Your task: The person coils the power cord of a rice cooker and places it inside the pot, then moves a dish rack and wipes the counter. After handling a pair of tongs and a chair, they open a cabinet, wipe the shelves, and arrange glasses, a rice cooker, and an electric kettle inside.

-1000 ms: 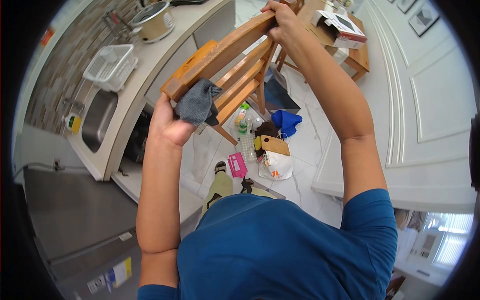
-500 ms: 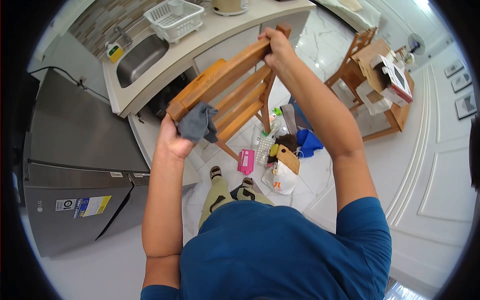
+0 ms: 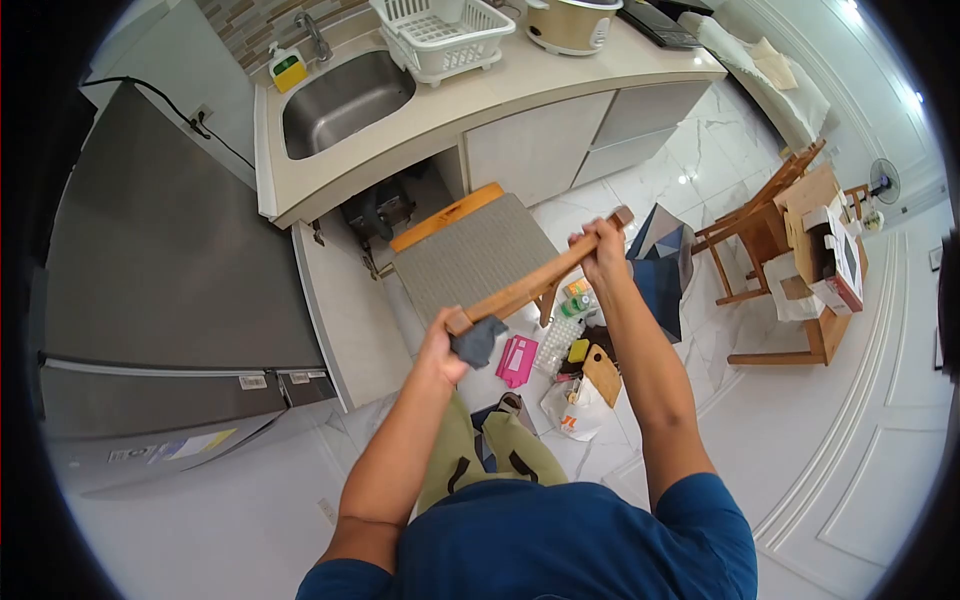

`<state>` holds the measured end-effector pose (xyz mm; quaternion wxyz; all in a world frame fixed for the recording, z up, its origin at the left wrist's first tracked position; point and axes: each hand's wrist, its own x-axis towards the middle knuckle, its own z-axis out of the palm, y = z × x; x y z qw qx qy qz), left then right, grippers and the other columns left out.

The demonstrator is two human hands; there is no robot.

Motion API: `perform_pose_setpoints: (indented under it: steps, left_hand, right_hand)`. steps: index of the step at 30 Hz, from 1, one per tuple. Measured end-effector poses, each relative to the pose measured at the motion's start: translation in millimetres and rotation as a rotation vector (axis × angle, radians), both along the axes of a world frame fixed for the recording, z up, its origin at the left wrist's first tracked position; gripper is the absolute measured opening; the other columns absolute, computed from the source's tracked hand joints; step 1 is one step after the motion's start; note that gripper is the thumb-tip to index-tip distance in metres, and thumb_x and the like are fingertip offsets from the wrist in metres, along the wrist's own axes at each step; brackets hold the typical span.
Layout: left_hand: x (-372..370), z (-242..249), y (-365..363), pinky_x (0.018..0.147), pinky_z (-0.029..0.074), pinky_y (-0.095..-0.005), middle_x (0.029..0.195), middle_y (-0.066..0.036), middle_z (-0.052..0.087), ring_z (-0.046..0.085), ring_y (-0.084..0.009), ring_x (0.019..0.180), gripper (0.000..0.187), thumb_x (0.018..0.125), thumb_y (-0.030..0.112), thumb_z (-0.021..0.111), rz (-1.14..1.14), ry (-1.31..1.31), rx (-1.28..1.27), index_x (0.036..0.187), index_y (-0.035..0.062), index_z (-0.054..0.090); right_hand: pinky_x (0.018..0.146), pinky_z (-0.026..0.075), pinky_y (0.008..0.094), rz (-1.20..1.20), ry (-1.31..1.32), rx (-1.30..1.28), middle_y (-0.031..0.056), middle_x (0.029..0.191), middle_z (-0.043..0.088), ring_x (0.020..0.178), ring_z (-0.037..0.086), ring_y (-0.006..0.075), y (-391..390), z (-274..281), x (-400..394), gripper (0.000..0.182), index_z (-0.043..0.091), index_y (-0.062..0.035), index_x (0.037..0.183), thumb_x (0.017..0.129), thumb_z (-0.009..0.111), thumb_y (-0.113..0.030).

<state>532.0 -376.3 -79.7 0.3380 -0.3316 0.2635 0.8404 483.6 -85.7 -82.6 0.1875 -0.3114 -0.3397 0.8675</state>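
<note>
This is a kitchen with a white marble floor (image 3: 690, 160) and a long counter (image 3: 520, 95) with a sink (image 3: 345, 95) in it. A wooden chair (image 3: 480, 250) stands in front of the counter, just past both hands. The left hand (image 3: 445, 350) is wrapped tight around one end of the chair's top rail and a gray cloth (image 3: 477, 340). The right hand (image 3: 603, 250) is closed tight on the other end. Below the hands, a pile of bottles and bags (image 3: 570, 370) lies on the floor. A big gray fridge (image 3: 150, 330) stands far off beside the left hand.
</note>
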Motion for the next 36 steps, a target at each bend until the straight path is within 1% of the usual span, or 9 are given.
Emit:
perform_pose_setpoints:
  steps: [1,9,12,16,19,22,26,30,36]
  left_hand:
    - [5.1,-16.5,0.2,0.085,0.05,-0.0435,0.109,-0.02,0.059,0.06,-0.0304,0.097,0.044,0.088,0.031,0.052,-0.027,-0.042,0.037,0.116,-0.0034,0.049]
    - [57.9,-32.2,26.6,0.083,0.052,-0.0387,0.106,-0.016,0.061,0.062,-0.0277,0.094,0.044,0.086,0.032,0.059,-0.198,-0.074,0.122,0.116,0.001,0.051]
    - [61.2,-52.1,23.7,0.082,0.052,-0.0348,0.11,-0.012,0.06,0.062,-0.0226,0.094,0.058,0.085,0.044,0.061,-0.533,-0.117,0.149,0.122,0.0003,0.048]
    - [42.4,-62.1,7.1,0.072,0.054,-0.031,0.101,-0.006,0.062,0.063,-0.0148,0.085,0.048,0.088,0.036,0.06,-1.038,0.077,-0.108,0.122,0.003,0.049]
    - [13.0,-75.6,-25.8,0.072,0.052,-0.0266,0.105,-0.007,0.062,0.061,-0.0136,0.088,0.051,0.086,0.034,0.065,-1.147,0.269,-0.13,0.122,0.0025,0.051]
    - [-23.1,-133.2,-59.8,0.071,0.053,-0.031,0.102,-0.008,0.064,0.062,-0.0148,0.088,0.04,0.085,0.018,0.065,-1.052,0.307,-0.388,0.119,-0.0007,0.054]
    - [-82.4,-159.3,-100.3,0.077,0.048,-0.0264,0.094,-0.004,0.066,0.06,-0.0131,0.086,0.027,0.086,0.018,0.064,-0.89,0.485,-1.029,0.107,0.0007,0.064]
    - [-127.4,-150.9,-117.3,0.077,0.047,-0.0263,0.096,-0.007,0.069,0.063,-0.0153,0.086,0.027,0.085,0.025,0.064,-0.722,0.574,-1.104,0.108,0.0124,0.068]
    - [-175.4,-99.9,-102.5,0.081,0.044,-0.0246,0.102,-0.004,0.067,0.06,-0.0132,0.09,0.031,0.085,0.023,0.064,-0.549,0.523,-0.784,0.11,0.0046,0.065]
  right_hand:
    - [0.057,0.051,0.042,0.069,0.015,-0.015,0.0105,0.093,0.041,0.074,0.051,0.0245,-1.3,-4.2,7.3,0.056,0.026,-0.0158,0.107,0.066,0.056,0.007]
    - [0.059,0.048,0.0325,0.084,0.094,0.005,0.0054,0.071,0.049,0.058,0.048,0.0167,20.1,-29.2,55.0,0.026,0.041,-0.009,0.091,0.071,0.052,0.004]
    - [0.062,0.049,0.0322,0.121,0.039,-0.036,0.005,0.073,0.049,0.06,0.049,0.0172,37.1,-45.4,72.4,0.017,0.045,-0.0059,0.083,0.071,0.052,0.003]
    - [0.066,0.051,0.0362,0.115,-0.034,-0.018,0.0071,0.074,0.05,0.061,0.05,0.0204,49.6,-51.0,84.5,0.007,0.049,-0.0028,0.076,0.069,0.051,-0.002]
    - [0.064,0.053,0.039,0.076,-0.19,0.018,0.008,0.073,0.05,0.062,0.051,0.0214,51.4,-46.7,85.9,0.009,0.049,-0.0027,0.078,0.07,0.052,-0.005]
    - [0.056,0.053,0.0392,0.019,-0.407,0.156,0.0087,0.07,0.05,0.058,0.053,0.0221,42.9,-28.9,76.6,0.013,0.048,-0.0011,0.082,0.07,0.053,-0.005]
    - [0.049,0.053,0.0418,0.003,-0.618,0.41,0.0121,0.063,0.052,0.05,0.055,0.0257,53.6,-41.1,70.6,0.02,0.048,0.0,0.089,0.073,0.056,-0.01]
    - [0.045,0.051,0.0401,-0.063,-0.613,0.533,0.0124,0.063,0.053,0.045,0.055,0.0266,58.9,-49.9,74.0,0.019,0.05,0.0005,0.087,0.072,0.059,-0.007]
    - [0.059,0.049,0.037,-0.113,-0.817,0.733,0.0118,0.077,0.06,0.066,0.06,0.0244,65.8,-65.5,77.7,0.025,0.057,0.0011,0.087,0.065,0.064,-0.01]
